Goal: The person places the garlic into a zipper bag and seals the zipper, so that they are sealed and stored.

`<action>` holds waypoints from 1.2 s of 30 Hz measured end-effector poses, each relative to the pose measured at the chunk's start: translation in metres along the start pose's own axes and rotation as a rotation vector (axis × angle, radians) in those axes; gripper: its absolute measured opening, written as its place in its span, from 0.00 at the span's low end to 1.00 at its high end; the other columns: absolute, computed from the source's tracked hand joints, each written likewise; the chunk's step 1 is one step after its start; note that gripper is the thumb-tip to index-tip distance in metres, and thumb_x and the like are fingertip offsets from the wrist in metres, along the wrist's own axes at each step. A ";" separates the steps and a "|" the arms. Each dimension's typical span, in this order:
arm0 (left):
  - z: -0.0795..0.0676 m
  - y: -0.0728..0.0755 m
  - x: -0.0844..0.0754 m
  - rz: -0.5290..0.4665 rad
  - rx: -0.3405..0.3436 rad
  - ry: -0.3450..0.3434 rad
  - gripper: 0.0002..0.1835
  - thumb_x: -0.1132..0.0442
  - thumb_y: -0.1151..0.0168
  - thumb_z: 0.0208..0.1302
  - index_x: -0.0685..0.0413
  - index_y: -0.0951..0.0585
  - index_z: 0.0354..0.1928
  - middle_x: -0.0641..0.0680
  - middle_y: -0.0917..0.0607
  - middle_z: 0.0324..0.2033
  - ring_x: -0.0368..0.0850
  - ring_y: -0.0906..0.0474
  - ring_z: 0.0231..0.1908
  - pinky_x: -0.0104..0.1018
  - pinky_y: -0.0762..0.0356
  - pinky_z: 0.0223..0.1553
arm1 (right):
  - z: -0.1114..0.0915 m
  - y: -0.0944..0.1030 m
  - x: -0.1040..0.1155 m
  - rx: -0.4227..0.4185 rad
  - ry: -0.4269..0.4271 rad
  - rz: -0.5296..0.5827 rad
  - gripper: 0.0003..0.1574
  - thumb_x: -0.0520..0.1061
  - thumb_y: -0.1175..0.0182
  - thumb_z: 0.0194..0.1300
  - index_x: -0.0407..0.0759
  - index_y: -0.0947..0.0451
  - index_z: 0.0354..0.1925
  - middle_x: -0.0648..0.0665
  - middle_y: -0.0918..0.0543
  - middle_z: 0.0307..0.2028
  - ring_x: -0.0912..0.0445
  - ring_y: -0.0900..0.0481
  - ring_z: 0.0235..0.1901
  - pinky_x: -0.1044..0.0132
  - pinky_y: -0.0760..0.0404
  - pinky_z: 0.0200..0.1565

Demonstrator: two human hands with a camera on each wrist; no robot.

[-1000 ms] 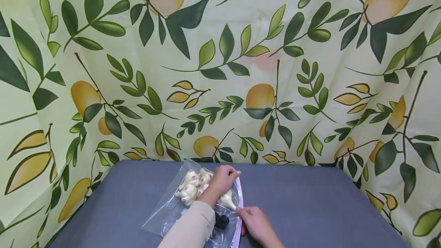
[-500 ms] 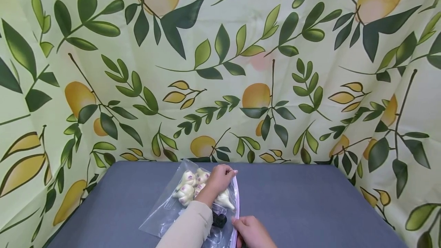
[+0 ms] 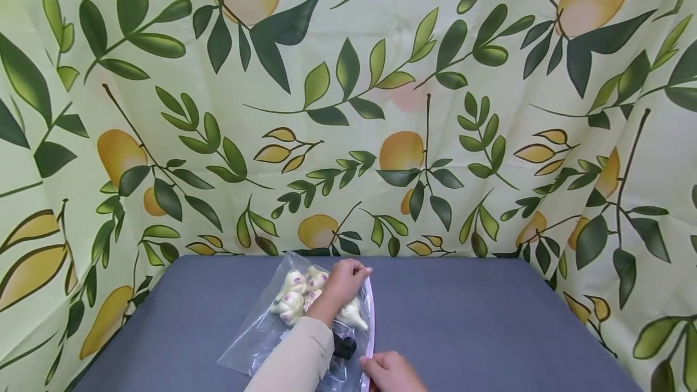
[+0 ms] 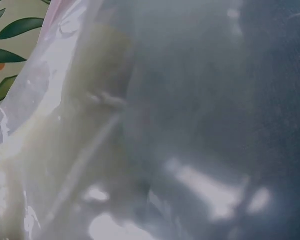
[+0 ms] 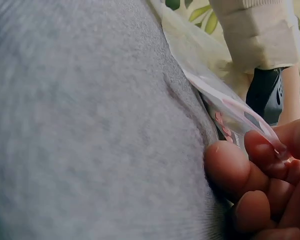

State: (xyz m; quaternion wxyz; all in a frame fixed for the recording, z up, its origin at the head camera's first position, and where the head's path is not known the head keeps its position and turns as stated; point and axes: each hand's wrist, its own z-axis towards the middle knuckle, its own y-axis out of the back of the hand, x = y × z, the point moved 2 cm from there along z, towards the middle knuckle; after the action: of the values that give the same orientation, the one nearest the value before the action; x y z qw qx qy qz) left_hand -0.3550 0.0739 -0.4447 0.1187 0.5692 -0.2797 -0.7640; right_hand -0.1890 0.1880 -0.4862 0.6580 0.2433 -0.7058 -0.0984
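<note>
A clear zip bag (image 3: 256, 331) lies on the table with several white garlic bulbs (image 3: 288, 307) inside, marked with purple. Its pink-white zip strip (image 3: 371, 313) runs down the right side. At the far end of that strip, my left hand (image 3: 344, 283) pinches the bag's edge, its forearm crossing over the bag. Nearer the front, my right hand (image 3: 394, 372) pinches the strip between thumb and finger; the right wrist view shows the strip (image 5: 240, 107) held there, with the other fingers curled below. Blurred clear plastic (image 4: 90, 125) fills much of the left wrist view.
The grey table (image 3: 463, 319) extends to both sides of the bag. A curtain (image 3: 348, 198) printed with fruit and leaves hangs behind and beside it. A black device (image 3: 344, 346) sits at my left wrist, over the bag.
My right hand has slid along the zip strip toward the front edge. The left hand keeps its hold at the far end. The head view has shifted slightly.
</note>
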 end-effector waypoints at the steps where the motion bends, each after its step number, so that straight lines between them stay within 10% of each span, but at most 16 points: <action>1: 0.000 0.000 0.000 -0.001 0.002 0.004 0.14 0.51 0.40 0.68 0.47 0.21 0.25 0.46 0.24 0.22 0.39 0.29 0.24 0.34 0.28 0.28 | 0.000 0.000 0.000 -0.001 0.005 -0.005 0.28 0.56 0.44 0.68 0.39 0.25 0.18 0.55 0.29 0.12 0.61 0.33 0.14 0.66 0.37 0.19; 13: -0.002 0.000 0.003 -0.011 0.011 -0.007 0.14 0.46 0.42 0.68 0.45 0.20 0.28 0.47 0.23 0.23 0.41 0.28 0.25 0.35 0.28 0.29 | 0.000 -0.004 -0.006 -0.081 0.126 0.073 0.20 0.49 0.42 0.66 0.36 0.23 0.23 0.56 0.27 0.14 0.66 0.32 0.15 0.72 0.34 0.18; 36: 0.000 -0.001 0.004 0.029 -0.008 -0.032 0.14 0.52 0.42 0.70 0.48 0.22 0.26 0.47 0.23 0.23 0.40 0.29 0.25 0.36 0.28 0.30 | -0.010 -0.007 -0.005 -0.008 0.046 0.053 0.27 0.51 0.42 0.67 0.35 0.30 0.17 0.56 0.35 0.12 0.64 0.39 0.14 0.71 0.45 0.17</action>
State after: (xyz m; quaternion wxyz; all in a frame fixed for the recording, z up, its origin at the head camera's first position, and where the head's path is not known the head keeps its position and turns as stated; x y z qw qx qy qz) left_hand -0.3560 0.0728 -0.4485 0.1275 0.5523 -0.2868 -0.7723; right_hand -0.1773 0.1865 -0.4921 0.6774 0.2239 -0.6963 -0.0782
